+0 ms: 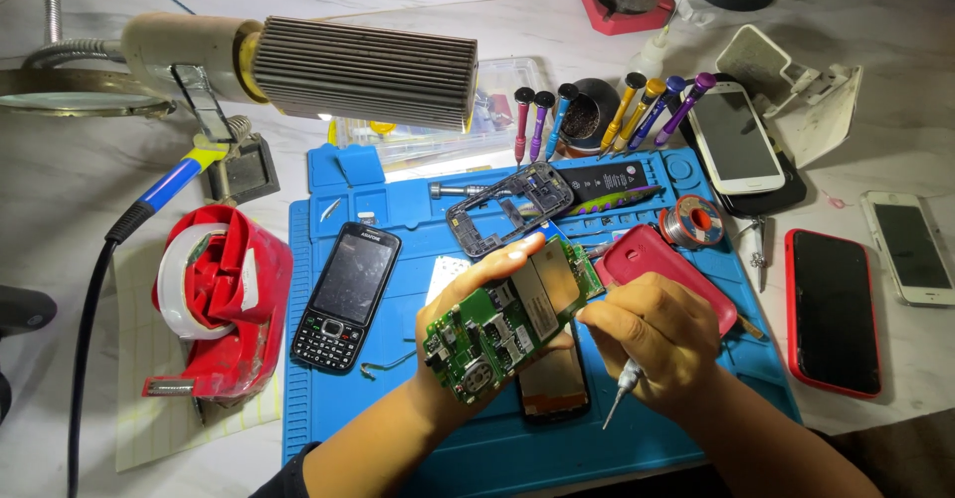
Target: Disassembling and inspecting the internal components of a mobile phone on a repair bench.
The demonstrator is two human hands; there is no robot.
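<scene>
Left hand (468, 309) grips a green circuit board (512, 324) from beneath, held tilted above the blue work mat (328, 408) on the surface. Right hand (662, 334) is closed around a small screwdriver (622, 387) (tip hidden), just beside the board's right edge. A black keypad phone (346, 296) lies left; a red phone cover (662, 264) lies behind the right hand.

tool tip (587, 327) hidden behind circuit board (512, 319); black screen (553, 384) half covered
</scene>
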